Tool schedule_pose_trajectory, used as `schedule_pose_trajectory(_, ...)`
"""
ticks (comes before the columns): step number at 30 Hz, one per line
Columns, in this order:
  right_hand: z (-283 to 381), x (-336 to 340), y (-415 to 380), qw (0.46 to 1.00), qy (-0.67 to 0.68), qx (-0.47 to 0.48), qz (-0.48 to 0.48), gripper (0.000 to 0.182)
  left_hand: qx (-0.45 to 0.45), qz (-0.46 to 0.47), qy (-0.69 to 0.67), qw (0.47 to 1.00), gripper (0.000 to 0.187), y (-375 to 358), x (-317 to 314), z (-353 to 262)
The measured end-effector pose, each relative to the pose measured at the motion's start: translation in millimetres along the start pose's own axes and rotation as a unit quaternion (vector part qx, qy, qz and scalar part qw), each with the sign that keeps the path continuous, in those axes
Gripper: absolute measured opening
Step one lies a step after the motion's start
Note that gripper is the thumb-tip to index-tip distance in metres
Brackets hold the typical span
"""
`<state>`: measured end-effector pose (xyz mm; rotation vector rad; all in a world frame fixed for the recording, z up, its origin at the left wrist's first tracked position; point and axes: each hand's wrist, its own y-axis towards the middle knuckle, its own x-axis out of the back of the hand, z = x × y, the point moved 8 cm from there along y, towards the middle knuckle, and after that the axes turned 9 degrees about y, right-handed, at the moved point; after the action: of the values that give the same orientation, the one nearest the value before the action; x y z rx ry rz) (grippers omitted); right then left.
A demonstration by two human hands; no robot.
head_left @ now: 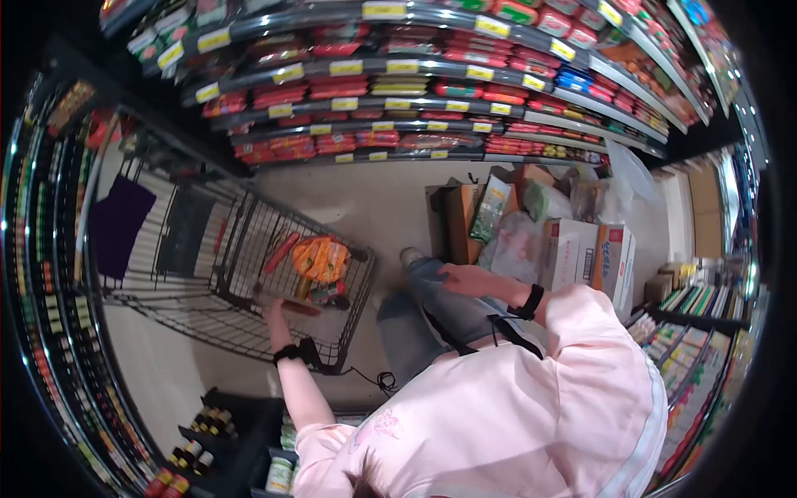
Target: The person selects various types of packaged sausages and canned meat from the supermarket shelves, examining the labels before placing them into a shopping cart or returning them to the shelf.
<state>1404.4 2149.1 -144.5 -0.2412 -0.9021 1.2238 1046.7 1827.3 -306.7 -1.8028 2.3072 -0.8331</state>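
Observation:
My left hand [272,309] reaches over the near side of the shopping cart [241,332]. Its fingers are blurred, next to a brownish flat item [300,308] at the cart's edge; whether they grip it is unclear. In the cart lie an orange bag [319,259], a red packet [283,251] and a small red and green packet [326,292]. My right hand [458,280] is over my leg, to the right of the cart, with no object visible in it. Its fingers are too small and dim to make out clearly.
Shelves of red packets [336,141] run across the far side. Cardboard boxes [570,253] and clear plastic bags [515,245] stand on the floor at the right. A dark purple cloth [121,224] hangs on the cart's left end. Bottle shelves [50,315] line the left.

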Motion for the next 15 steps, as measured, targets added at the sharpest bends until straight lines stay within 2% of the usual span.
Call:
schedule_pose_trajectory(1,-1,2,-7,1.0,0.012,-0.003,0.008,0.042,-0.103,-0.086,0.014,0.991,0.03,-33,-3,-52)
schedule_pose_trajectory(2,-1,1,-15,1.0,0.025,-0.005,0.019,0.044,-0.112,-0.074,0.014,0.991,0.03,-39,-3,-70)
schedule_pose_trajectory(3,2,1,-20,1.0,0.029,-0.005,0.005,0.044,-0.066,0.002,0.064,0.996,0.031,-42,-9,-73)
schedule_pose_trajectory(4,17,0,-21,0.999,0.008,0.046,-0.019,0.044,-0.02,0.075,0.115,0.99,0.032,-49,-15,-74)
schedule_pose_trajectory(5,35,-2,-22,0.994,-0.014,0.097,-0.043,0.045,-0.031,0.082,0.114,0.99,0.032,-61,-10,-90)
schedule_pose_trajectory(7,105,1,-32,0.979,-0.026,0.194,-0.056,0.046,-0.027,0.152,0.088,0.984,0.034,-96,-18,-123)
schedule_pose_trajectory(9,197,8,-56,0.936,-0.01,0.344,-0.067,0.047,-0.051,0.16,0.077,0.983,0.038,-136,-30,-163)
schedule_pose_trajectory(10,237,7,-72,0.906,0.045,0.417,-0.055,0.047,-0.061,0.161,0.067,0.983,0.042,-160,-37,-180)
schedule_pose_trajectory(11,278,7,-94,0.84,0.036,0.534,-0.09,0.046,-0.069,0.162,0.064,0.982,0.042,-188,-46,-195)
schedule_pose_trajectory(12,306,-1,-109,0.816,0.027,0.57,-0.092,0.046,-0.125,0.222,-0.082,0.964,0.046,-222,-62,-221)
schedule_pose_trajectory(13,327,-13,-122,0.79,0.018,0.606,-0.092,0.046,-0.178,0.275,-0.224,0.918,0.051,-246,-67,-245)
schedule_pose_trajectory(14,343,-28,-128,0.76,0.002,0.644,-0.087,0.047,-0.184,0.273,-0.226,0.917,0.051,-254,-66,-251)
schedule_pose_trajectory(15,354,-43,-137,0.729,-0.012,0.679,-0.081,0.048,-0.161,0.327,-0.249,0.897,0.052,-265,-72,-254)
